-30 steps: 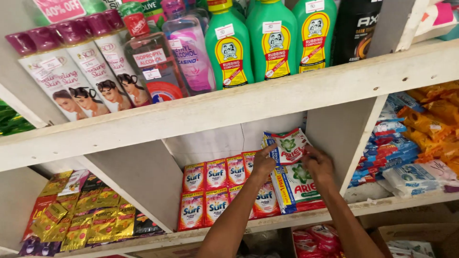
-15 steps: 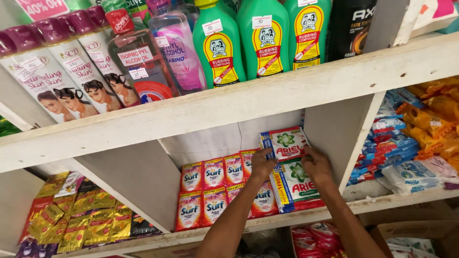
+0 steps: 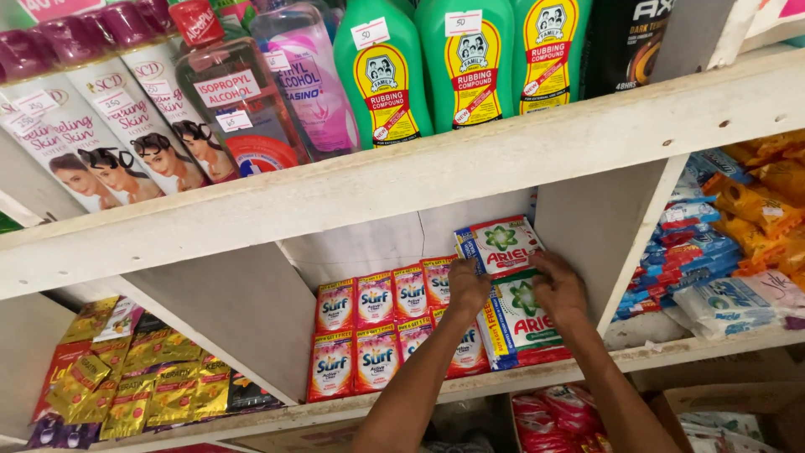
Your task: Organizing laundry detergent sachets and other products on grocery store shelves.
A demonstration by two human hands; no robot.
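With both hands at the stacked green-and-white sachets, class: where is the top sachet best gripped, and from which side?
Probably by its near lower edge, from the front. The top green-and-white sachet lies tilted on the stack, its far end close to the back wall, its near edge facing the left hand and right hand.

Shelf bay, access: your left hand (image 3: 466, 285) and right hand (image 3: 560, 289) enter through the open front. Wooden dividers (image 3: 616, 226) wall both sides. Red sachets (image 3: 377, 331) fill the left floor; white-and-green packs (image 3: 520, 315) block the right. Open room remains above the sachets, under the upper shelf board (image 3: 436, 180).
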